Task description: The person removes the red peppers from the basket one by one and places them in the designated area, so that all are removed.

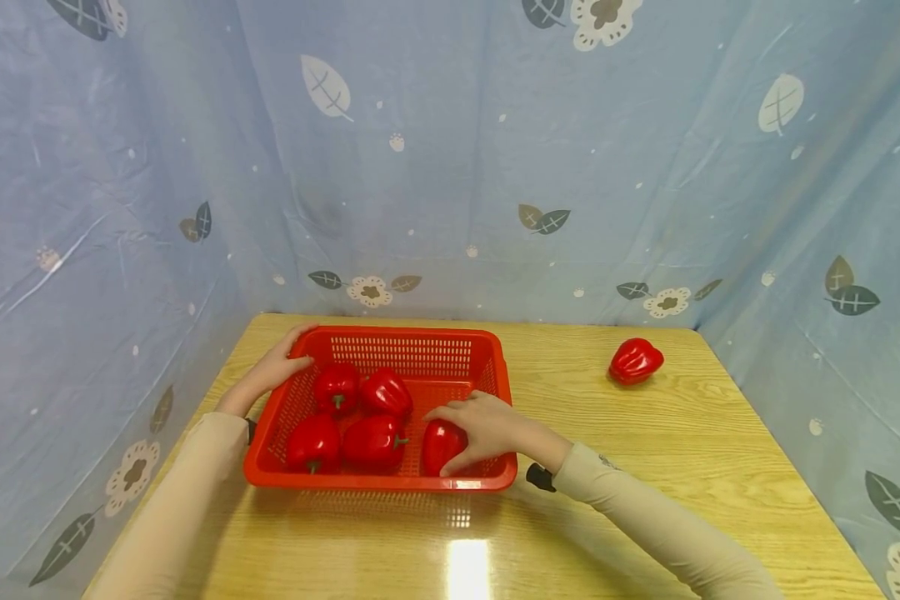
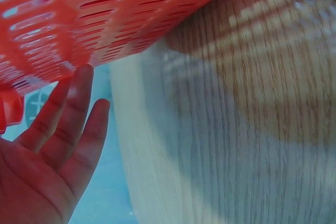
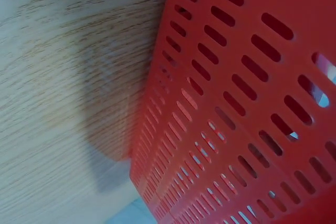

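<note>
A red plastic basket (image 1: pixel 381 482) with slotted walls stands on the table. My left hand (image 1: pixel 273 367) holds its left rim near the far corner, thumb over the edge. In the left wrist view the fingers (image 2: pixel 79 100) lie along the outside of the slotted wall. Inside the basket on the right, my right hand (image 1: pixel 487 425) grips a red bell pepper (image 1: pixel 440 446), thumb on the near side. Several other red bell peppers (image 1: pixel 375 440) with green stems lie in its left half. The right wrist view shows only the basket's outer wall (image 3: pixel 236 103) and table; the hand is hidden there.
Another red bell pepper (image 1: pixel 635 361) lies on the wooden table (image 1: pixel 607 467), at the far right, apart from the basket. A blue patterned curtain (image 1: pixel 450 167) hangs behind the table and along both sides.
</note>
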A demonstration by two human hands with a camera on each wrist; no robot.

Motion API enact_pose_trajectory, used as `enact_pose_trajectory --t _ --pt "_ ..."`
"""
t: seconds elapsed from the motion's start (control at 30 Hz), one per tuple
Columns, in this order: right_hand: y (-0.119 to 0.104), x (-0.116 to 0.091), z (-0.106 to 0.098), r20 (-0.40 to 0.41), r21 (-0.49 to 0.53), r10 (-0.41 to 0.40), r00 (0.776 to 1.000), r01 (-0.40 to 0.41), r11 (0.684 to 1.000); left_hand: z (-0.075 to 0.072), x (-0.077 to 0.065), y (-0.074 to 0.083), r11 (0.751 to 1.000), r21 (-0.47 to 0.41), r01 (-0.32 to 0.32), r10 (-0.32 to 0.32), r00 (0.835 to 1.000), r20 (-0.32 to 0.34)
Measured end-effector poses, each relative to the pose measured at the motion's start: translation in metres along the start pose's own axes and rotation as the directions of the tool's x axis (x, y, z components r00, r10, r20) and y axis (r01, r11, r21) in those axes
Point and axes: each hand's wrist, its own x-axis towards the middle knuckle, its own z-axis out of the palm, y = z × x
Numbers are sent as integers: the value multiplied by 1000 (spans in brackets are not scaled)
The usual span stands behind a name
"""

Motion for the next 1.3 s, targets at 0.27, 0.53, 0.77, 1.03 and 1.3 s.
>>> enact_pose_trajectory --t 0.27,0.53,0.77,1.03,1.3 --pt "1 -1 -1 -61 39 2 998 0 999 0 -1 1 1000 -3 -2 2 1000 7" --pt "2 -5 -9 -130 80 27 991 -17 997 0 2 -2 1000 -6 2 -2 1000 14" --pt "6 -9 -23 -229 130 65 971 -36 991 -3 1 4 1000 -8 21 -21 999 30" --pt "10 -17 -40 -290 177 116 950 -66 982 -3 -6 22 1000 -13 6 -5 999 35" --pt "13 -27 -52 -335 231 156 929 -80 970 -2 1 -2 1000 -13 -6 6 1000 28"
